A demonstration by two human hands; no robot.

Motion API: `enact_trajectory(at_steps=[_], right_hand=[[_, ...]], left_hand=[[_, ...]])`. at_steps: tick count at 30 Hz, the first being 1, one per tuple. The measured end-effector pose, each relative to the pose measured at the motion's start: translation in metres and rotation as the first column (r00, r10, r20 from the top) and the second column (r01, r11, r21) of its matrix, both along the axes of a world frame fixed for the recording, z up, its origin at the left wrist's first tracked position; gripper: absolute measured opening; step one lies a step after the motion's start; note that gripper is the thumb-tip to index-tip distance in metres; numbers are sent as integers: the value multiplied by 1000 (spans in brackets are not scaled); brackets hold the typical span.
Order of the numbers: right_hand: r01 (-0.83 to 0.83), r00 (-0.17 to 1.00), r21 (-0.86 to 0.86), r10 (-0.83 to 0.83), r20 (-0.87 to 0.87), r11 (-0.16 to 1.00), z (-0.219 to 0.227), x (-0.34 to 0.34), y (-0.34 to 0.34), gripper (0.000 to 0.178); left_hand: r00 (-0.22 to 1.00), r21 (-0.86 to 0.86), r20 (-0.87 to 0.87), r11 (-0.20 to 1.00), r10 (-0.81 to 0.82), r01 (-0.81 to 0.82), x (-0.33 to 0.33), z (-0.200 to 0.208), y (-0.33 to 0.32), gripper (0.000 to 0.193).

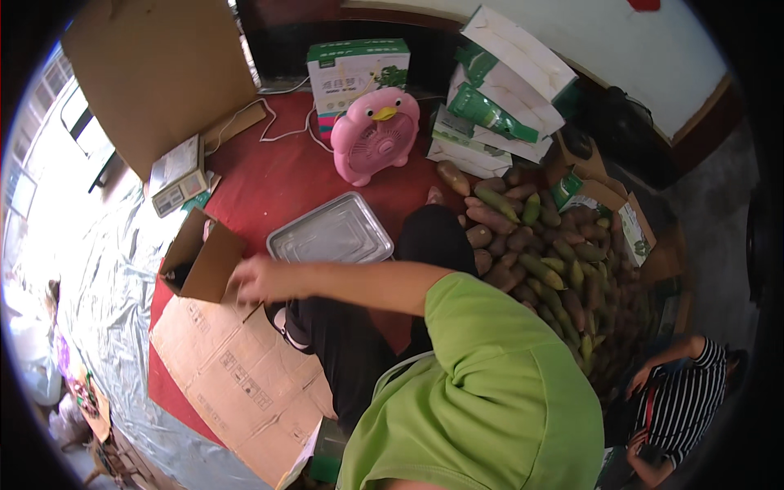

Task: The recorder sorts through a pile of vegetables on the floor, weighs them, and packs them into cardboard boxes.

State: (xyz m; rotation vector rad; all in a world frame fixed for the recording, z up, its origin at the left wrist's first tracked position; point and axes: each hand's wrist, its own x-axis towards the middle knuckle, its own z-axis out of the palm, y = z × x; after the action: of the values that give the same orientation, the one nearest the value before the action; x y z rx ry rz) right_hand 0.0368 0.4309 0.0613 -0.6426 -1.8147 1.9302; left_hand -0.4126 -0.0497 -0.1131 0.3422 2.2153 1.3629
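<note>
Glare at left, gloom at right

Daylight floods in from the left, blowing out the window area [33,155] and bleaching the plastic sheeting [106,269]; the metal tray [331,229] catches a soft sheen; the inside of the small cardboard box [216,260] sinks into shadow; light thins rightward, leaving the vegetable pile's [563,269] lower edge and the striped shirt [686,408] dim; motion blur smears the right hand [255,280]; fisheye distortion bows the wall's [686,57] base; black vignetting swallows the corners.

Pale wall [682,65], red floor covering [253,175]
</note>
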Motion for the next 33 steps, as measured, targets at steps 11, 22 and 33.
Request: enact_trajectory(at_steps=[11,22,33], right_hand=[[814,377,511,-920,-104,276,-26,346,111,40],[927,-240,-287,-970,48,-243,4,585,81,61],[768,-389,-536,-920,43,-350,75,682,122,102]], left_hand=[[691,214,-723,945,-17,247,23,59,199,44],[435,144,-811,588,-391,796,373,181,407,19],[262,8,-849,486,-459,874,451,190,459,21]])
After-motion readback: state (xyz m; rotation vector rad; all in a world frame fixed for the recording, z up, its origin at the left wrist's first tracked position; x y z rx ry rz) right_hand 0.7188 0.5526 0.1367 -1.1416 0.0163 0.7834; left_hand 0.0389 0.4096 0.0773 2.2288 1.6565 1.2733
